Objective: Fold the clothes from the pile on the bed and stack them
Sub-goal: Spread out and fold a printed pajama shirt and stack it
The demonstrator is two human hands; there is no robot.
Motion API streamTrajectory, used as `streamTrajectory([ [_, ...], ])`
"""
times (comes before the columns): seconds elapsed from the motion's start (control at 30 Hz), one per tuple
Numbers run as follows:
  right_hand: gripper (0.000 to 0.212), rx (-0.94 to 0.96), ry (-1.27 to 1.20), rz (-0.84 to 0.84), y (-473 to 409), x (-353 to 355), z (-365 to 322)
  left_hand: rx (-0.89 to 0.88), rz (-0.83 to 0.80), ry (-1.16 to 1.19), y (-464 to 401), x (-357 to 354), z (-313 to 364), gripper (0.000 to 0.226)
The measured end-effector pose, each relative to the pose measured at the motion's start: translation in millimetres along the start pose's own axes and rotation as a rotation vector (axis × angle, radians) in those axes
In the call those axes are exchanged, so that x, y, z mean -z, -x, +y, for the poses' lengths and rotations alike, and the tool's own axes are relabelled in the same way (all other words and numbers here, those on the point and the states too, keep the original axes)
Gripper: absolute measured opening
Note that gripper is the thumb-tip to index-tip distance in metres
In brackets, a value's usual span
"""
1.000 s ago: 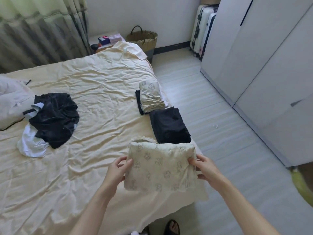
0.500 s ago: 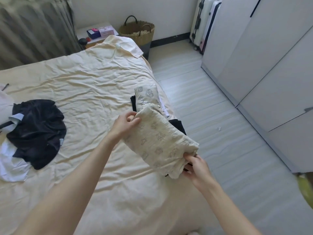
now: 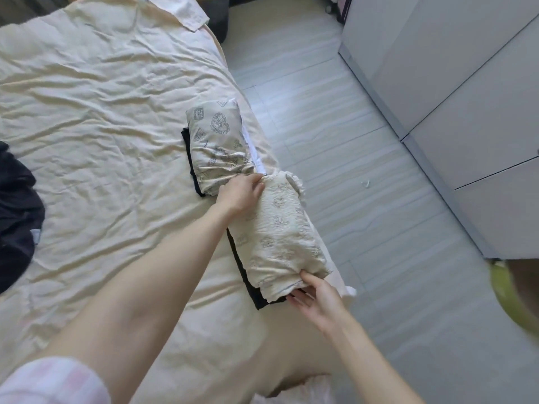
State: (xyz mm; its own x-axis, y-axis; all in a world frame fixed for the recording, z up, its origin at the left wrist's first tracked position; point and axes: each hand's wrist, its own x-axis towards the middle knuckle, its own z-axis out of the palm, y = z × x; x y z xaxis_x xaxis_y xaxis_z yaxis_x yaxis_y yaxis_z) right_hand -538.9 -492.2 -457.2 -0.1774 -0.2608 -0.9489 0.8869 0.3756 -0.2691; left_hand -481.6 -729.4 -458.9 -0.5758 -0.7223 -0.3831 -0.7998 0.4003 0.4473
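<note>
Now both hands, left hand and right hand, pinch the folded cream garment atop the black garment.

Folded bundle sits on dark folded garment at bed edge. My left hand at its far end, right hand at near end. Second stack just behind. Pile far left. Wardrobe across floor, right.

Both hands, left hand and right hand, hold the folded cream garment atop the black garment at the bed edge.
</note>
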Motion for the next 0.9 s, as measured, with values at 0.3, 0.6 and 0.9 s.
streamTrajectory([
  [0.3, 0.036, 0.820, 0.840, 0.382, 11.0, 26.9, -9.8, -0.334, -0.096, -0.281, 63.6, -43.6, 7.2, 0.070],
  [0.6, 0.053, 1.040, 1.774, 0.151, -68.4, 20.8, 9.6, -0.310, -0.127, -0.535, 63.0, -94.1, -27.7, 0.076],
  [0.9, 0.054, 0.989, 1.730, 0.140, -49.8, 21.1, -4.0, -0.285, -0.148, -0.455, 70.6, -77.6, -10.8, 0.072],
])
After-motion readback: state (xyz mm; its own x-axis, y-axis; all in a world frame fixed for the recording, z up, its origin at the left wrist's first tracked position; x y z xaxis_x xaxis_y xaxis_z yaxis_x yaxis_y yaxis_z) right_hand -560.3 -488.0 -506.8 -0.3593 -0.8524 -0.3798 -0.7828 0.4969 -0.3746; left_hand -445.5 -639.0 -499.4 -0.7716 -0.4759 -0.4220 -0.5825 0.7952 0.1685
